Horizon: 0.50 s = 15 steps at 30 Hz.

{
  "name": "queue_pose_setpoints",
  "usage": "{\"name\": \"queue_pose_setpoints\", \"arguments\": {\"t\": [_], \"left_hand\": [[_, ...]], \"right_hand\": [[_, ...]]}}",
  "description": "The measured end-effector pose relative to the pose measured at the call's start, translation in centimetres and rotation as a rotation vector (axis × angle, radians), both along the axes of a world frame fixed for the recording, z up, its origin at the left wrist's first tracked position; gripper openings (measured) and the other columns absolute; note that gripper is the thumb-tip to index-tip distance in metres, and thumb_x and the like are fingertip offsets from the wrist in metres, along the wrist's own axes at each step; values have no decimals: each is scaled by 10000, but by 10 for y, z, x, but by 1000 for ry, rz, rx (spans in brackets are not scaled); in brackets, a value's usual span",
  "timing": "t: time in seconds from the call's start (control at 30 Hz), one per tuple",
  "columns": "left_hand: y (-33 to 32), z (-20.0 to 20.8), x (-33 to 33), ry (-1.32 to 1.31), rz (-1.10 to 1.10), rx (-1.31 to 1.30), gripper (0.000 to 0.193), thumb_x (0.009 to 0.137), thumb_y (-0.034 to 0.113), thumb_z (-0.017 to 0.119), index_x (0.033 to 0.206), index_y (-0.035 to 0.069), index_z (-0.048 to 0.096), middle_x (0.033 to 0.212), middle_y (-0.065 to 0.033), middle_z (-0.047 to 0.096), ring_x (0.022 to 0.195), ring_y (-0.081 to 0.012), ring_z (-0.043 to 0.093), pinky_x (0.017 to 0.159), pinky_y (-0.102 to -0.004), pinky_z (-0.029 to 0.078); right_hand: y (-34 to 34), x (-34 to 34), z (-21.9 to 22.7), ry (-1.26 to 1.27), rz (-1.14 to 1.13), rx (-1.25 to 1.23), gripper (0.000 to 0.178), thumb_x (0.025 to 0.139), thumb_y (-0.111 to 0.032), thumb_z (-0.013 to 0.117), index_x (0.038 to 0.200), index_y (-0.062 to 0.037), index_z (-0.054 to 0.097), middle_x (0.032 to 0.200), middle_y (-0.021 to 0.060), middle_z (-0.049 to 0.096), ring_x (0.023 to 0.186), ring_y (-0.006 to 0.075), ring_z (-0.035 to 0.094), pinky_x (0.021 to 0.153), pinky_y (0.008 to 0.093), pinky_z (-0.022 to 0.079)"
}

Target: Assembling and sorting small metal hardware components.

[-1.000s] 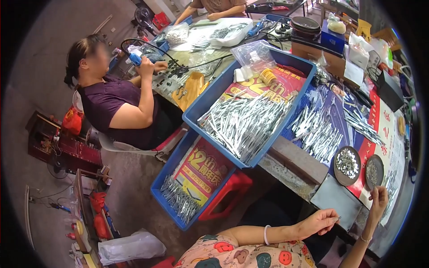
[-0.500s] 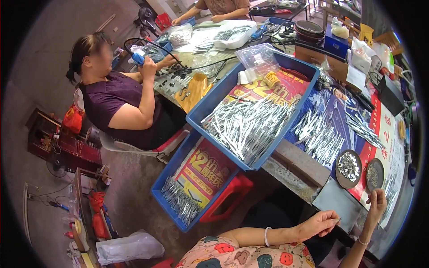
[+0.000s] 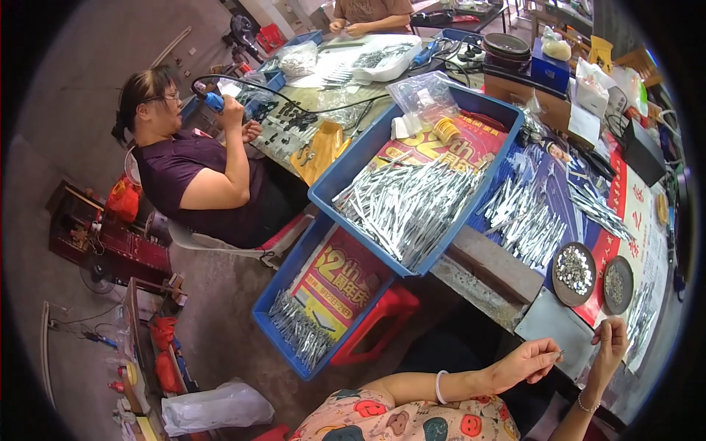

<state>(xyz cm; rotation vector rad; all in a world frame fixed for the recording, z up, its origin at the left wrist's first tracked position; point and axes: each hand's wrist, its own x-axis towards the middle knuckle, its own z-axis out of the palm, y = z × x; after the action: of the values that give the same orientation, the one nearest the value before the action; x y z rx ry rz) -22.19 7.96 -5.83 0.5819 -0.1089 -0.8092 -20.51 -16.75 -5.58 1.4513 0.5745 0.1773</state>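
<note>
Lower right of frame: left hand (image 3: 523, 361) pinches a thin metal pin (image 3: 560, 355); right hand (image 3: 610, 339) raised beside it, fingers curled, contents unclear. Hands close, not touching. Blue crate (image 3: 351, 158) at centre is heaped with unworked metal strips (image 3: 412, 206), so much seems left. Two round dishes (image 3: 573, 273) hold small parts. Red-and-yellow printed sheets line both crates.
</note>
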Motion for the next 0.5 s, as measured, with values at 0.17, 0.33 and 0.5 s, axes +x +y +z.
{"name": "queue_pose_setpoints", "arguments": {"t": [0.17,0.33,0.5], "left_hand": [[-5,3,0,15,3,21,167,974,234,498,980,67,508,692,37,471,545,-22,404,471,-158,321],[-13,4,1,32,11,14,177,975,242,493,989,65,502,682,36,456,536,-28,405,468,-161,322],[-23,2,1,75,-3,-19,161,972,225,498,999,67,516,698,34,476,549,-25,419,476,-152,332]], "right_hand": [[-1,-2,-4,24,33,-5,119,911,-81,564,813,-31,519,709,7,505,603,62,445,561,184,346],[-4,3,-7,19,25,-101,114,898,-44,564,800,-42,506,717,2,495,616,62,436,575,184,348],[20,2,10,-259,257,-3127,120,911,-64,564,815,-62,491,717,-19,464,621,56,417,581,187,338]]}}
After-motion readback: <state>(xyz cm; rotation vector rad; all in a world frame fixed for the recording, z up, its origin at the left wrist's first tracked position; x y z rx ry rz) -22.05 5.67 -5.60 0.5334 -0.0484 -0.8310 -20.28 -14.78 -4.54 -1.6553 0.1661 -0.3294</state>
